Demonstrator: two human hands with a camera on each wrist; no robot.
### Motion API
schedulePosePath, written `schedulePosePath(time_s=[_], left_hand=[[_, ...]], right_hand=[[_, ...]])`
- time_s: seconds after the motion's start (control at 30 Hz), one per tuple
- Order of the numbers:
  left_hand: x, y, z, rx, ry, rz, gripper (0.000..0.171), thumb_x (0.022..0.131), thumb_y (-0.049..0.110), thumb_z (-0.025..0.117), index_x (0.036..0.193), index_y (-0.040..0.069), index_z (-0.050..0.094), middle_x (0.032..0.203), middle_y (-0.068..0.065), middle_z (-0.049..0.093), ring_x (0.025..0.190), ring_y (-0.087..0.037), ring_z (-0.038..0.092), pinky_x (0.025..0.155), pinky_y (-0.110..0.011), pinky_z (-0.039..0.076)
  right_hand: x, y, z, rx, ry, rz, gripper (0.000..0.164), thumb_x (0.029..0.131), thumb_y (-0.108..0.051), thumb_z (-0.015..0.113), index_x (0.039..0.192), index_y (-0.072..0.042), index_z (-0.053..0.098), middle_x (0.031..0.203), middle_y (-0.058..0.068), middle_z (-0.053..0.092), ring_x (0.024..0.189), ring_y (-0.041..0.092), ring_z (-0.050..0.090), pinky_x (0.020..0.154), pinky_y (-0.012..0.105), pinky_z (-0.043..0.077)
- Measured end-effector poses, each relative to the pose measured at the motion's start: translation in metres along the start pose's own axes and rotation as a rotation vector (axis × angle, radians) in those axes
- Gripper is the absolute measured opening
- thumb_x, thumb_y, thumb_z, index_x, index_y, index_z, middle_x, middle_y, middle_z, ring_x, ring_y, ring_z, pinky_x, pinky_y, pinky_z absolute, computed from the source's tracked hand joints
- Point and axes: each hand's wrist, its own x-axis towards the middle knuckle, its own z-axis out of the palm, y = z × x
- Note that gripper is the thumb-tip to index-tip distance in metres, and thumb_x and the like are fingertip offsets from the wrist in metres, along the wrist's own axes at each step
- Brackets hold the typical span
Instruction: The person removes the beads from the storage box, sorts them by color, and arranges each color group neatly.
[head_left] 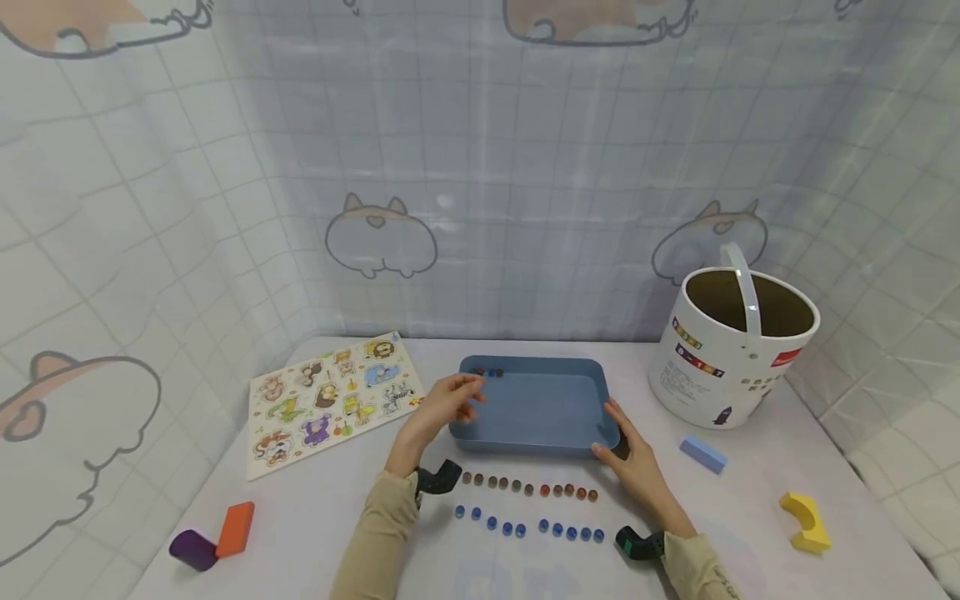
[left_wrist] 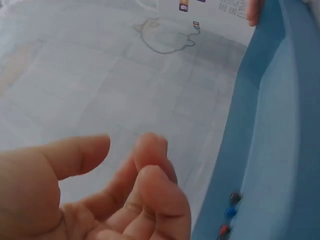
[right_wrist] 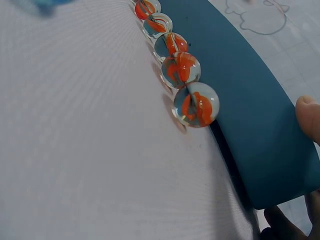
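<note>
A shallow blue tray (head_left: 540,408) sits on the table. Over its left rim my left hand (head_left: 448,402) hovers, fingers loosely bent; the left wrist view shows nothing between thumb and fingertips. At the tray's near right corner, my right hand (head_left: 633,462) holds the edge, thumb in front and fingers round the side. Several small marbles (left_wrist: 231,212), dark, blue and red, lie in the tray's far left corner. In front of the tray runs a row of clear glass marbles with orange swirls (right_wrist: 196,105); nearer is a row of blue marbles (head_left: 507,529).
An animal puzzle board (head_left: 330,404) lies left of the tray. A white bucket (head_left: 720,358) with a raised handle stands at right, near a blue block (head_left: 703,454) and a yellow arch block (head_left: 807,523). An orange block (head_left: 236,528) and purple cylinder (head_left: 193,550) lie front left.
</note>
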Motion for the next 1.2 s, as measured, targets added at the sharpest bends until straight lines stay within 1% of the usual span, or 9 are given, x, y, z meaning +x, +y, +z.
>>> schedulePosePath(time_s=[0.13,0.23,0.43,0.67,0.77,0.87,0.97,1.1,1.2], left_hand=[[0.040,0.003,0.013,-0.041,0.036,-0.030,0.045,0.104,0.026,0.046,0.141,0.001,0.044,0.121,-0.021,0.060,0.074,-0.021,0.061,0.077,-0.039,0.052],[0.064,0.001,0.018,-0.064,0.072,-0.092,0.046,0.104,0.025,0.046,0.142,0.001,0.042,0.126,-0.023,0.057,0.077,-0.022,0.060,0.080,-0.040,0.052],[0.096,-0.007,0.028,-0.138,0.173,-0.223,0.040,0.102,0.017,0.046,0.137,-0.004,0.049,0.116,-0.021,0.063,0.063,-0.010,0.057,0.065,-0.025,0.050],[0.109,-0.021,0.037,-0.113,0.323,-0.282,0.032,0.101,0.016,0.051,0.125,-0.001,0.062,0.082,-0.005,0.066,0.052,-0.004,0.054,0.052,-0.017,0.046],[0.110,-0.023,0.038,-0.076,0.347,-0.289,0.031,0.100,0.016,0.053,0.122,-0.001,0.064,0.080,-0.007,0.066,0.050,-0.005,0.054,0.049,-0.016,0.045],[0.110,-0.022,0.038,-0.048,0.344,-0.279,0.031,0.099,0.015,0.052,0.123,-0.002,0.063,0.083,-0.011,0.067,0.050,-0.007,0.055,0.047,-0.017,0.045],[0.112,-0.022,0.039,-0.001,0.352,-0.284,0.030,0.099,0.014,0.052,0.122,-0.001,0.064,0.080,-0.011,0.066,0.048,-0.008,0.055,0.045,-0.018,0.045],[0.116,-0.024,0.042,0.086,0.389,-0.302,0.023,0.094,0.009,0.055,0.109,-0.002,0.069,0.068,-0.006,0.062,0.043,-0.009,0.053,0.042,-0.019,0.044],[0.118,-0.026,0.044,0.150,0.407,-0.299,0.018,0.086,0.003,0.056,0.091,-0.004,0.071,0.059,-0.004,0.058,0.040,-0.009,0.051,0.039,-0.019,0.043]], right_hand=[[0.000,0.001,-0.002,0.008,0.001,-0.012,0.072,0.089,-0.023,0.069,0.151,-0.013,0.034,0.161,0.011,0.022,0.146,0.043,0.021,0.112,0.065,0.020],[0.000,0.001,-0.003,0.003,0.000,-0.020,0.072,0.089,-0.023,0.070,0.151,-0.013,0.035,0.161,0.010,0.023,0.146,0.042,0.022,0.112,0.064,0.021],[0.001,-0.002,-0.006,0.012,0.021,-0.020,0.072,0.087,-0.022,0.071,0.150,-0.014,0.036,0.161,0.008,0.024,0.146,0.040,0.023,0.112,0.063,0.020],[0.001,0.000,0.000,-0.012,0.021,0.010,0.072,0.088,-0.014,0.069,0.150,-0.009,0.034,0.160,0.013,0.024,0.145,0.041,0.024,0.114,0.056,0.023],[0.001,0.001,0.002,-0.019,0.029,0.009,0.071,0.088,-0.013,0.069,0.150,-0.008,0.035,0.160,0.013,0.025,0.144,0.041,0.025,0.117,0.037,0.022],[0.000,-0.001,0.001,-0.011,0.035,0.001,0.071,0.088,-0.016,0.070,0.150,-0.011,0.035,0.160,0.010,0.026,0.145,0.038,0.025,0.111,0.012,0.017],[0.000,-0.003,-0.001,0.002,0.027,-0.010,0.072,0.087,-0.018,0.071,0.150,-0.015,0.035,0.161,0.008,0.026,0.145,0.036,0.027,0.103,0.001,0.012],[0.000,-0.004,-0.001,0.026,0.017,-0.012,0.072,0.087,-0.020,0.071,0.150,-0.016,0.036,0.161,0.008,0.026,0.146,0.037,0.026,0.104,0.002,0.012],[0.000,-0.004,-0.001,0.030,0.014,0.007,0.072,0.087,-0.023,0.071,0.150,-0.016,0.037,0.161,0.007,0.025,0.147,0.036,0.023,0.116,0.023,0.018]])
